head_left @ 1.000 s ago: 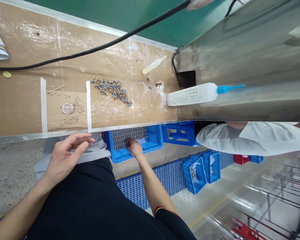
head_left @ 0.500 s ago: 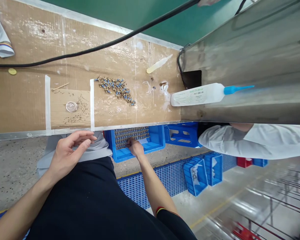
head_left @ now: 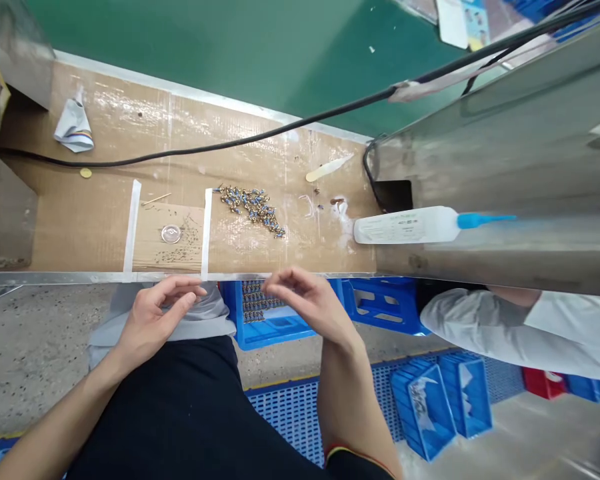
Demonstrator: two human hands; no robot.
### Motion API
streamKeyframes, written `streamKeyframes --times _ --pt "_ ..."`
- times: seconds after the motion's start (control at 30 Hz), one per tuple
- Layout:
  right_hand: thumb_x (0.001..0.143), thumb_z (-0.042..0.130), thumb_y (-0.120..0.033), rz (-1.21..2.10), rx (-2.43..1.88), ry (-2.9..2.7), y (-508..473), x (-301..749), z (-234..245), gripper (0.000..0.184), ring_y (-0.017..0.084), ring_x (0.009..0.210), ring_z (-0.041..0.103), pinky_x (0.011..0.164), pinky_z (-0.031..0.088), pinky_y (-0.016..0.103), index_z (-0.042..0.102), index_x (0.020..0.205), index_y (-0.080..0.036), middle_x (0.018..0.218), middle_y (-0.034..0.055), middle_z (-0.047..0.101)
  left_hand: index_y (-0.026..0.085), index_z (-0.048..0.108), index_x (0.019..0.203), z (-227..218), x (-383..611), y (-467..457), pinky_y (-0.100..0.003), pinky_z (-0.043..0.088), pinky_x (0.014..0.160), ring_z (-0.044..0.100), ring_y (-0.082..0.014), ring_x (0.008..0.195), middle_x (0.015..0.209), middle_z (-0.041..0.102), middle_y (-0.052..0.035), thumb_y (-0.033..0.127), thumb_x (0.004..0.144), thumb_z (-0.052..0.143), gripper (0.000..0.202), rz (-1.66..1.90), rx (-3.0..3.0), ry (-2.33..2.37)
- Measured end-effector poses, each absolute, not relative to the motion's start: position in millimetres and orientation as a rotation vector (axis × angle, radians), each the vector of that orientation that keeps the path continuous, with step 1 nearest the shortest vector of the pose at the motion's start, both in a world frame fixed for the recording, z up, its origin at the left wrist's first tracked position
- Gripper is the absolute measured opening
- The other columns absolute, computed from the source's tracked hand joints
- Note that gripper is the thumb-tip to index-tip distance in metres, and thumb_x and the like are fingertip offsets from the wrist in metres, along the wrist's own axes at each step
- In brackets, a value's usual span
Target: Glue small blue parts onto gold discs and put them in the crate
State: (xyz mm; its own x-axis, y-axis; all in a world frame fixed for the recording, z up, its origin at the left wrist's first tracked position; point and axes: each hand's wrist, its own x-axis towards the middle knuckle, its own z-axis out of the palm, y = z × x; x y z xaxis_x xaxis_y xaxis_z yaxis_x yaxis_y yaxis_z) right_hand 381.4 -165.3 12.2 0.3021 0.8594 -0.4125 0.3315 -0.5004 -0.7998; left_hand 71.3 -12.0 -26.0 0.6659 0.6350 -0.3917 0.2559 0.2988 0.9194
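My left hand [head_left: 155, 320] is relaxed, unloaded; I can't tell whether my right hand [head_left: 316, 303] pinches anything. Metal parts [head_left: 253, 303] line the blue bin [head_left: 275, 333], just below centre: probably light, stiff; pinch their sides.

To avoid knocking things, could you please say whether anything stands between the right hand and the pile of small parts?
Nothing visible: only cardboard surface lies between the right hand and the pile of small parts.
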Motion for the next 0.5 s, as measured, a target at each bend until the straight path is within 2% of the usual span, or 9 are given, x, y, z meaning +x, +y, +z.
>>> streamKeyframes --times 0.1,0.17,0.37,0.43,0.5 --pt "0.107 0.07 -0.037 0.651 -2.098 -1.232 -109.8 381.9 3.8 0.015 0.022 0.096 0.075 0.092 0.055 0.037 0.078 0.103 -0.026 0.102 0.0034 0.083 0.027 0.084 0.131 -23.9 62.5 -10.8 -0.034 0.068 0.106 0.085 -0.025 0.115 0.122 0.089 -0.0054 0.05 0.112 0.076 0.032 0.339 1.276 0.879" --pt "0.105 0.064 -0.03 0.455 -2.131 -1.318 -80.7 386.1 -9.1 0.015 0.023 0.095 0.075 0.091 0.055 0.038 0.078 0.104 -0.025 0.103 0.005 0.083 0.026 0.084 0.131 -23.4 50.9 -8.2 -0.036 0.068 0.107 0.085 -0.0255 0.115 0.122 0.089 -0.006 0.05 0.111 0.077 0.032 0.388 1.264 0.922" --pt "0.101 0.062 -0.029 0.338 -2.266 -1.488 -45.2 393.2 -30.9 0.018 0.027 0.095 0.073 0.092 0.055 0.042 0.077 0.108 -0.022 0.11 0.0116 0.08 0.023 0.085 0.128 -17.3 0.3 5.3 -0.037 0.073 0.101 0.086 -0.0252 0.105 0.119 0.09 -0.0078 0.051 0.105 0.084 0.037 0.609 1.196 1.199" --pt "0.101 0.061 -0.029 0.33 -2.297 -1.513 -46.2 392.8 -30.8 0.019 0.027 0.094 0.072 0.09 0.054 0.042 0.077 0.107 -0.022 0.109 0.0118 0.079 0.023 0.086 0.126 -10.4 -19.9 10.3 -0.042 0.075 0.1 0.087 -0.0267 0.101 0.114 0.09 -0.0064 0.053 0.103 0.086 0.037 0.695 1.2 1.333" --pt "0.1 0.061 -0.03 0.339 -2.328 -1.548 -50.7 393.7 -28.3 0.018 0.027 0.093 0.072 0.088 0.053 0.041 0.077 0.103 -0.023 0.107 0.0107 0.079 0.026 0.086 0.125 -4.5 -45.1 16.3 -0.052 0.074 0.104 0.087 -0.0279 0.099 0.111 0.09 -0.0023 0.053 0.102 0.086 0.035 0.811 1.243 1.503"
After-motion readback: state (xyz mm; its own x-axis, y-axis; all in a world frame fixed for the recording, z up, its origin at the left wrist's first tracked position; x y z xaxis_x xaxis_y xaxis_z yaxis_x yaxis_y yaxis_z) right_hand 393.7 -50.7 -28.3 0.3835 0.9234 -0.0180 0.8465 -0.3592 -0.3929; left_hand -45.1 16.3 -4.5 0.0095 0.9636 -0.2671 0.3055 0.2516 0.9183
